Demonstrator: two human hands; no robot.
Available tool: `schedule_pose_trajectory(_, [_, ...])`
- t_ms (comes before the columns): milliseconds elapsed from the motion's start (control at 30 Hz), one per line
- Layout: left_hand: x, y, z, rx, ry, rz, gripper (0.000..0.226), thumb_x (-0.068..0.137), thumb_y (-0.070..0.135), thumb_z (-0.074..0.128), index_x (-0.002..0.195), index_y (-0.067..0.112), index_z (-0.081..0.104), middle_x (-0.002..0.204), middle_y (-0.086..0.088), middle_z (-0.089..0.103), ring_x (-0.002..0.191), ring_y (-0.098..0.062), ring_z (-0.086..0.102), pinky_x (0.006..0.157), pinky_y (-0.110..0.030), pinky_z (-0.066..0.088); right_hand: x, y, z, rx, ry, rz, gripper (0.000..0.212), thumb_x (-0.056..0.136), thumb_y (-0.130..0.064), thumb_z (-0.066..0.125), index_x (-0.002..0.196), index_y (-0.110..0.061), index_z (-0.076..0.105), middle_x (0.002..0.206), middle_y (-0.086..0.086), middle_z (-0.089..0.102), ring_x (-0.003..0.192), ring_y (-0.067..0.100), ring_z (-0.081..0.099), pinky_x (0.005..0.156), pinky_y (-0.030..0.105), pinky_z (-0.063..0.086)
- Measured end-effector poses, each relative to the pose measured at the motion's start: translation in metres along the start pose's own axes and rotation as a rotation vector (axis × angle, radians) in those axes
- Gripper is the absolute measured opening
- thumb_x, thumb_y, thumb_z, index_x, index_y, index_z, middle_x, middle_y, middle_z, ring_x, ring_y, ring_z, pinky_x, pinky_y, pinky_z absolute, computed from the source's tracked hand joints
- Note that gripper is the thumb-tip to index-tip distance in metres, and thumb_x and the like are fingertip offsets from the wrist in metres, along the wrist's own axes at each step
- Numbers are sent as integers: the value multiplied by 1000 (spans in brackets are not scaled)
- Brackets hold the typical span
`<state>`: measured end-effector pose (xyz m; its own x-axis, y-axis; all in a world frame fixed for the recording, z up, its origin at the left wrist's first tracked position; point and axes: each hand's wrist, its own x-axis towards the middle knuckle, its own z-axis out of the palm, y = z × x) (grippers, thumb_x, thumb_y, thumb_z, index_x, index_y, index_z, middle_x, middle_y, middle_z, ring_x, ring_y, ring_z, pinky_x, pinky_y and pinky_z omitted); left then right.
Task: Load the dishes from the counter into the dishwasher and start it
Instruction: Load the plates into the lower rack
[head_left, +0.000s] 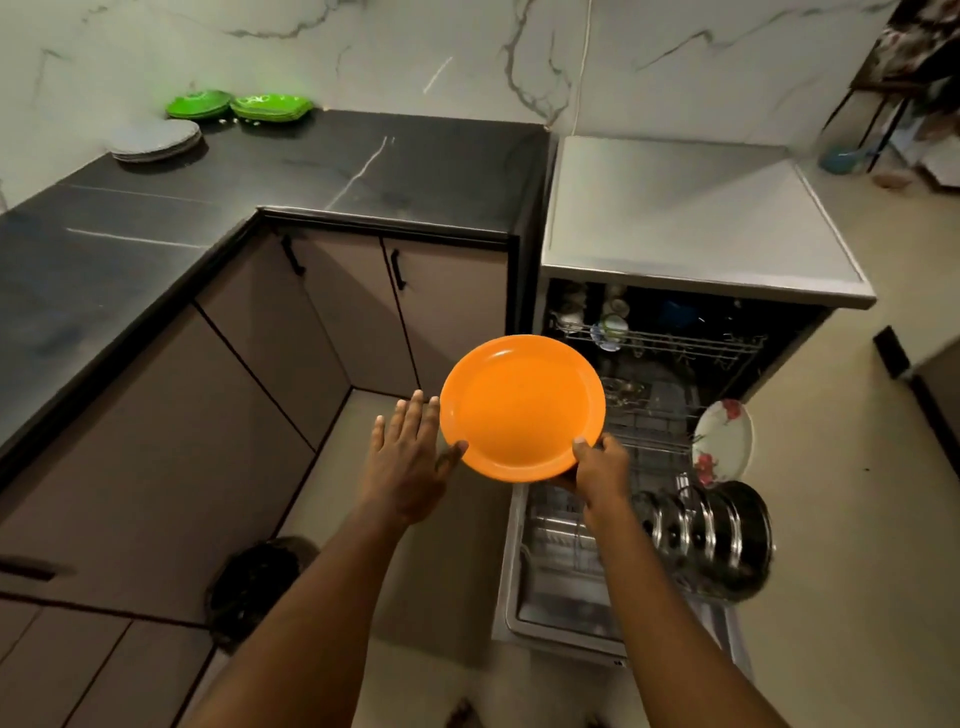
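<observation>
Fingers and thumb of the right hand (602, 465) pinch the near rim of the orange plate (522, 408), thumb on top, the rest hidden beneath. The left hand (410, 457) lies flat and spread beside the plate's left edge, thumb tip touching the rim. Held face up, the plate hangs above the left front of the pulled-out lower rack (556, 540) of the dishwasher (691, 223), so the rack lies below and rightward, nearer the right hand. I'd judge the plate must tip on edge to slot in. Both forearms reach forward, nearly straight.
</observation>
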<state>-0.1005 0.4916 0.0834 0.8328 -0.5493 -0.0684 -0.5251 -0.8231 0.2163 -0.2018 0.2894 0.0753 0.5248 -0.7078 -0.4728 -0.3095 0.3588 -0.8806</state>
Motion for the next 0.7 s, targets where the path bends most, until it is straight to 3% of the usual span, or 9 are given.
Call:
schedule_pose_trajectory(133, [-3,55,18,20,-22,25,79,98,65,19,159,16,8,166,-7,6,153,-23,0,122,-44,0,6,5,-60,-33,74,-29,9,98,-10,53,104,-16,57,109,15,63,100,37,61,88,59,52])
schedule_pose_trajectory(367, [-7,162,55,-30,-101,28,72,102,57,23,159,15,12,166,-7,9,153,-25,3,123,-45,1,28,4,-180,-78,166,-15,27,96,-8,55,123,-7,58,115,13,62,102,31,59,91,54,51])
schedule_pose_trajectory(433, [-5,189,65,-43,-113,38,71,102,56,23,159,15,13,166,-7,9,153,-25,4,123,-46,2,37,6,-208,-97,182,-13,20,95,-8,56,115,-8,60,114,12,63,101,32,60,88,55,53])
schedule_pose_trajectory(533, [1,220,76,-26,-149,61,71,102,57,20,159,16,12,166,-7,8,153,-24,3,123,-46,2,52,9,-236,-86,187,18,31,95,-10,55,126,-12,59,118,9,64,106,34,61,85,58,55])
schedule_pose_trajectory(700, [23,251,95,-36,-225,79,71,102,57,19,159,16,8,167,-7,3,153,-24,-1,124,-46,1,80,10,-258,-109,205,27,33,92,-10,58,124,-18,59,118,6,62,104,34,61,71,55,59])
